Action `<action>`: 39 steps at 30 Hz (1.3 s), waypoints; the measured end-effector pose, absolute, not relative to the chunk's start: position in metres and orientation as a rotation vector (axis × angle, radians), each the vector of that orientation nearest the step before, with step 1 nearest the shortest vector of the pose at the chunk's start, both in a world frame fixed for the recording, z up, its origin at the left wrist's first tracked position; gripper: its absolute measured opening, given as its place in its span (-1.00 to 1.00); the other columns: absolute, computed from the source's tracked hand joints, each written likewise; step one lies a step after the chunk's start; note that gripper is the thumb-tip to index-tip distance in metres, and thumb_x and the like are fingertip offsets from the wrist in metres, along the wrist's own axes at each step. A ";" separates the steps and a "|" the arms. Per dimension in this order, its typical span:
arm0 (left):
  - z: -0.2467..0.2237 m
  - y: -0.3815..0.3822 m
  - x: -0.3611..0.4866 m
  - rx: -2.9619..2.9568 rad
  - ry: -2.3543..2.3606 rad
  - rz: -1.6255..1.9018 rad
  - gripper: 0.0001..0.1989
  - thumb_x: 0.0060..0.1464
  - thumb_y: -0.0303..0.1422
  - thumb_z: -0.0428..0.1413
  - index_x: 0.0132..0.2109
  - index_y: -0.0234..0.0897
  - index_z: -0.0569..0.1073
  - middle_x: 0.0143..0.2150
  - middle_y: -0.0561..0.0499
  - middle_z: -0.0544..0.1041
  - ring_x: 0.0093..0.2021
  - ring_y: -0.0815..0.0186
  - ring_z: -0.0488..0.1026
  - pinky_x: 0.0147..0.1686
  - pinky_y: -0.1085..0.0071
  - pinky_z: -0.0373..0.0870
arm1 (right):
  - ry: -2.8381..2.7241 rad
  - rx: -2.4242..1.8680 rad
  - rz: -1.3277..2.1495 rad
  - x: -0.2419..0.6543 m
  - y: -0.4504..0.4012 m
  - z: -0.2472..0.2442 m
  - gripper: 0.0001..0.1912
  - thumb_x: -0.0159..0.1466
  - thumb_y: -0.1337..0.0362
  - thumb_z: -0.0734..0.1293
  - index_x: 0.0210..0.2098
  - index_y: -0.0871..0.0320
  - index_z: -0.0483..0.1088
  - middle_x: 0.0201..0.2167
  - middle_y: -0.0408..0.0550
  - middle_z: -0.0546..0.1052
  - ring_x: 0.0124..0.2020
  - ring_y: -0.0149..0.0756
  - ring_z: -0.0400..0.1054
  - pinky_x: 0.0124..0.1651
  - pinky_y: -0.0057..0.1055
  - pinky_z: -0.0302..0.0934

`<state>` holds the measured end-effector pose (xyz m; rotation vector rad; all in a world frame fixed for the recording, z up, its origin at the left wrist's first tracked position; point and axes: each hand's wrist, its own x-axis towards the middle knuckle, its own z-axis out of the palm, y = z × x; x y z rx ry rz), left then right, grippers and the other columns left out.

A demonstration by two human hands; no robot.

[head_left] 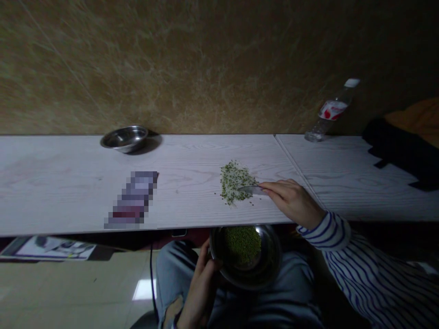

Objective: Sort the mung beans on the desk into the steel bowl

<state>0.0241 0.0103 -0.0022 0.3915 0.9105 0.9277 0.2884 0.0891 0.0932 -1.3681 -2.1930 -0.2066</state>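
Right hand (297,203) works utensil (251,188) in green-and-white grains (235,183), center of frame; left hand (202,283) holds bowl (270,262), lower center.
Right fingers pinched closed on utensil, tip in the grains; exact tip shape unclear. Left hand curled partway round bowl's left rim, thumb and fingers gripping it; green beans (242,244) inside, bowl just below table (185,201) front edge. Best handled with tip low and flat, short slow strokes, since loose grains likely scatter; bowl best kept level and snug to the edge. A few strays sit right of and below the pile. Pixelated item (132,201) left of center, second bowl (126,148) upper left, bottle (332,111) upper right, dark cloth (394,148) far right; none blocks the hands.
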 end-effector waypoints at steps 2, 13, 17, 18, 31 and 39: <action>-0.001 0.011 0.024 0.400 0.925 0.939 -0.43 -0.03 -0.39 0.15 0.19 -0.10 0.36 0.16 -0.05 0.46 0.19 0.03 0.31 0.09 0.17 0.27 | -2.214 -1.339 -0.199 0.291 0.082 0.093 -0.76 0.32 0.42 0.25 -0.06 0.20 0.47 -0.20 0.02 0.64 -0.22 -0.24 0.53 -0.12 -0.28 0.33; 0.001 0.010 0.025 0.464 0.942 0.893 -0.47 0.02 -0.39 0.11 0.18 -0.09 0.36 0.17 -0.04 0.45 0.21 0.07 0.28 0.03 0.24 0.31 | -2.144 -1.483 -0.272 0.310 0.074 0.090 -0.76 0.34 0.36 0.23 -0.09 0.14 0.50 -0.18 0.01 0.64 -0.20 -0.20 0.54 -0.13 -0.26 0.33; 0.001 0.011 0.027 0.433 0.929 0.902 -0.45 -0.01 -0.40 0.12 0.18 -0.10 0.37 0.17 -0.05 0.45 0.18 0.04 0.31 0.05 0.19 0.31 | -2.192 -1.457 -0.239 0.307 0.061 0.092 -0.75 0.33 0.39 0.22 -0.08 0.15 0.49 -0.22 0.00 0.64 -0.23 -0.22 0.53 -0.14 -0.25 0.32; 0.001 0.012 0.027 0.424 0.930 0.905 -0.44 -0.01 -0.41 0.12 0.19 -0.10 0.36 0.17 -0.05 0.45 0.19 0.04 0.31 0.06 0.17 0.30 | -2.194 -1.452 -0.232 0.307 0.058 0.092 -0.75 0.33 0.40 0.22 -0.09 0.15 0.49 -0.24 0.00 0.65 -0.24 -0.23 0.53 -0.15 -0.26 0.32; 0.002 0.010 0.033 0.408 0.936 0.894 -0.41 -0.04 -0.40 0.15 0.19 -0.10 0.36 0.23 -0.06 0.41 0.21 0.01 0.29 0.02 0.19 0.35 | -2.116 -1.547 -0.255 0.316 0.051 0.087 -0.77 0.33 0.38 0.23 -0.12 0.16 0.50 -0.23 0.01 0.64 -0.26 -0.21 0.53 -0.19 -0.26 0.30; 0.000 0.010 0.033 0.441 0.918 0.903 -0.45 -0.02 -0.41 0.14 0.17 -0.11 0.39 0.20 -0.04 0.45 0.22 0.06 0.29 0.12 0.21 0.25 | -2.110 -1.514 -0.309 0.313 0.043 0.094 -0.78 0.33 0.37 0.22 -0.15 0.14 0.51 -0.25 0.00 0.65 -0.27 -0.21 0.53 -0.21 -0.27 0.30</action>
